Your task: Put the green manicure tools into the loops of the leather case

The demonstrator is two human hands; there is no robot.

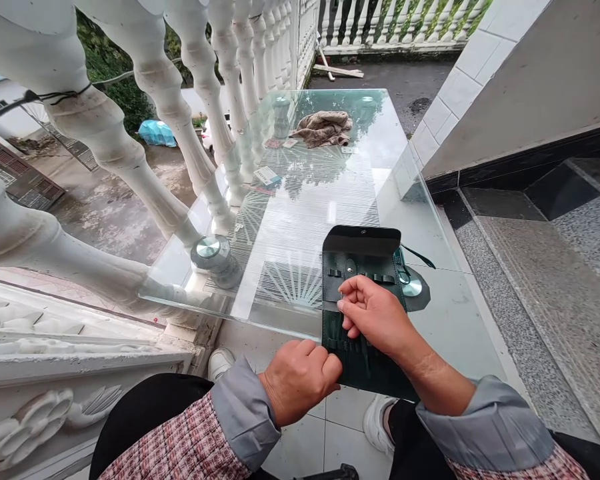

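A black tool case (363, 241) lies unfolded at the near edge of the glass table, its flap up at the far end. Elastic loops cross its inside, and slim tools sit in the near rows. My left hand (300, 380) is closed on the case's left near edge, with the thumb side against it. Above the middle of the case, my right hand (375, 313) pinches a small, thin metal tool (341, 297) between thumb and fingertip. Most of that tool is hidden by the fingers, so its kind does not show. A wrist strap (420, 257) trails off the case's right side.
The glass table (430, 227) stretches away from me, with a crumpled brown cloth (324, 128) and a small card or packet (267, 176) on it. White balusters (205, 127) line the left. Stone steps (530, 280) rise on the right.
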